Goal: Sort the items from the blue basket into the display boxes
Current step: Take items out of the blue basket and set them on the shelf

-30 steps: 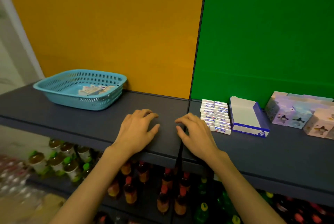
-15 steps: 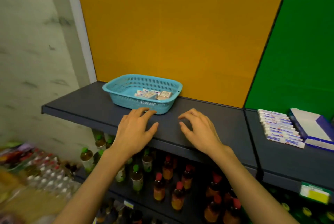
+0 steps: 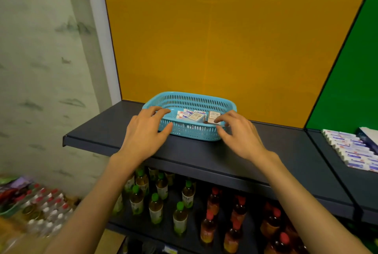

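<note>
The blue basket (image 3: 194, 131) stands on the dark shelf (image 3: 266, 163) against the orange back panel. Inside it lie several small white and brown boxes (image 3: 196, 116). My left hand (image 3: 145, 133) hovers at the basket's left end, fingers spread over the rim and thumb near the front wall. At the right front corner is my right hand (image 3: 238, 134), fingers curled over the rim close to a brown box (image 3: 213, 115). Neither hand holds anything. A row of white-and-blue boxes (image 3: 351, 152) lies on the shelf at far right, beside a blue display box (image 3: 369, 136) cut off by the frame edge.
Below the shelf stand rows of bottles with green caps (image 3: 155, 206) and red caps (image 3: 235, 225). More packed bottles (image 3: 45, 210) sit at lower left. A patterned wall (image 3: 41, 69) rises left of the shelf; a green panel (image 3: 351, 73) is at right.
My view has swung left and both hands have moved from the bare shelf up to the basket's two ends. The display boxes have slid to the right edge of view.
</note>
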A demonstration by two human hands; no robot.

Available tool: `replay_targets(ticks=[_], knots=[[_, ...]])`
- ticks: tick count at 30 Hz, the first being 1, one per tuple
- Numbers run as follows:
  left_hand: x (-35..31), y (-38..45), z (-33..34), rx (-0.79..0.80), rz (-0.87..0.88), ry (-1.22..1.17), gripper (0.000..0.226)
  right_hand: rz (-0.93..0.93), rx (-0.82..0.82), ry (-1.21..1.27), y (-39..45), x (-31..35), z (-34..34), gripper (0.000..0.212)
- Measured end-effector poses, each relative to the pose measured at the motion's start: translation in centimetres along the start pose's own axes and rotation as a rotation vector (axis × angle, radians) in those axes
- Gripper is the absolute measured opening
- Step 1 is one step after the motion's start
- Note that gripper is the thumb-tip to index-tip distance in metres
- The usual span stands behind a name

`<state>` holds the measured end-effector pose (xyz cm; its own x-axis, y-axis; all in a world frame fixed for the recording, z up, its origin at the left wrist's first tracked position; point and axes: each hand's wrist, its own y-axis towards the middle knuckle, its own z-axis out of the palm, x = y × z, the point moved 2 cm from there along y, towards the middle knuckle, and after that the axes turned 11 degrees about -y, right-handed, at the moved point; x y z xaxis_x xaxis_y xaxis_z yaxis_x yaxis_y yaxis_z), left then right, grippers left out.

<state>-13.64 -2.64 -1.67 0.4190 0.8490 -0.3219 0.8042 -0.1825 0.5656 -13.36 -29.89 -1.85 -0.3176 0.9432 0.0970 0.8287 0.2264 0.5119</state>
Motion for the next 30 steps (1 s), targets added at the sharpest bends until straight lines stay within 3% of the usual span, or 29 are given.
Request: replay_targets(ticks=[9,17,30], knots=[[4.1,7.5,2.0,-0.144,0.097,-0.112,0.041,0.018,-0.002,-0.073,8.1,-1.2,2.8,0.024],[7.1,16.4,4.9,-0.107,0.228,-0.039,0.039,0.001,0.052,-0.111,14.7,-1.6,5.6,0.026],[9.6,24.4,12.9,0.231,0.418,0.046,0.04,0.085,0.168,-0.219,20.7,-3.9,9.3,0.02]])
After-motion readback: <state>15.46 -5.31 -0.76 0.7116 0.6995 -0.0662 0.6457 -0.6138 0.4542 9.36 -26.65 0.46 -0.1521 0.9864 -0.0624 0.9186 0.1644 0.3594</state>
